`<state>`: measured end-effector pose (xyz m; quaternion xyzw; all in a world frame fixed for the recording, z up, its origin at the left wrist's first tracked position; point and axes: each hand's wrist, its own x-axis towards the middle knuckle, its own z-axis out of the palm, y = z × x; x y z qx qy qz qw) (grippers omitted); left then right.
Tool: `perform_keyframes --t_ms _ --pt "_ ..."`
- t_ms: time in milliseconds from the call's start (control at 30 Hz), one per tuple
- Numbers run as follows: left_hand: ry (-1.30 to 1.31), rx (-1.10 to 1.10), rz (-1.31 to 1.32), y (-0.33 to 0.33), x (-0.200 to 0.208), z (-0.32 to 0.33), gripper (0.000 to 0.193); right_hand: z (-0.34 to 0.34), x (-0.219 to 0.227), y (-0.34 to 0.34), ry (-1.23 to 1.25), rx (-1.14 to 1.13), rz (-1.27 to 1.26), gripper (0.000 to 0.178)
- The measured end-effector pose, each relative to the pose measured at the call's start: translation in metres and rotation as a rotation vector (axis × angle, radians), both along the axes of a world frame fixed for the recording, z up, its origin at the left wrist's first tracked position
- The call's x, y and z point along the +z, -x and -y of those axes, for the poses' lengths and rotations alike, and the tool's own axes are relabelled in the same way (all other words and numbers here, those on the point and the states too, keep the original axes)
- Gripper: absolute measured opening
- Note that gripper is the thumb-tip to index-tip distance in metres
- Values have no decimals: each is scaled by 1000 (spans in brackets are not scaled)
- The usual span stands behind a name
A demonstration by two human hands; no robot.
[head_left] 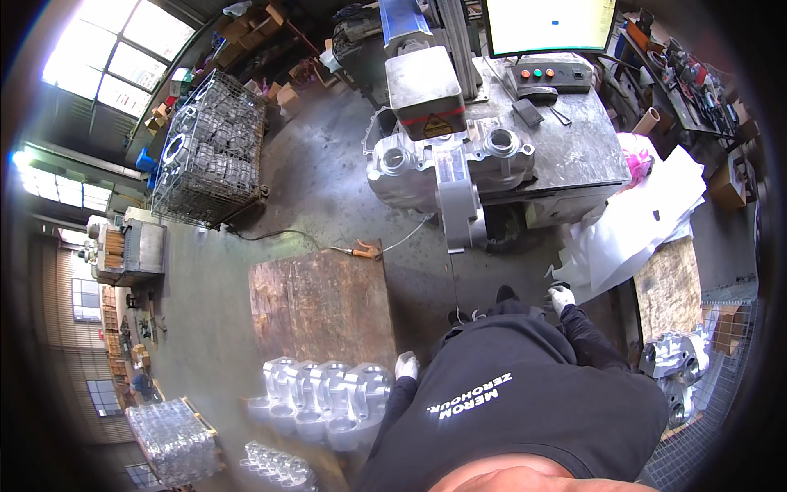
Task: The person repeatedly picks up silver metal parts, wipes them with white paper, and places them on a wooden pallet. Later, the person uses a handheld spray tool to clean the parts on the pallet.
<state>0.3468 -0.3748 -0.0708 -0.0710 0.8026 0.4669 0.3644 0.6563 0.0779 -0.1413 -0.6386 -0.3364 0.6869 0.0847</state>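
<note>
My left hand [407,366], in a white glove, hangs low beside a row of silvery metal castings [328,398]; its fingers are too small to make out. On the other side, my right hand [561,298], also gloved, is closed just beneath the lower edge of a large white sheet [635,238]. Whether it touches the sheet or has anything in it is hidden. Ahead, a large metal casting [410,184] with round openings stands at the bench, under a boxy machine head [425,92] with a warning label.
A worktable [574,156] carries a control box with coloured buttons [551,76] and a monitor [549,25]. A brown board [320,299] lies left, an orange-handled air gun [366,250] at its corner. Wire cage [209,152] holds castings further left; more castings [676,361] sit at right.
</note>
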Motion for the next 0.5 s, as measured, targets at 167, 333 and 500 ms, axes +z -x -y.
perform_keyframes --t_ms 167,333,500 --pt "-46 -39 61 -3 -18 2 31 -14 -8 -8 -29 41 0 26" --pt "-232 46 226 -5 -43 4 30 -32 -7 -13 -23 59 2 25" --pt "-323 175 195 -27 -50 -5 29 -51 4 -16 48 41 33 24"
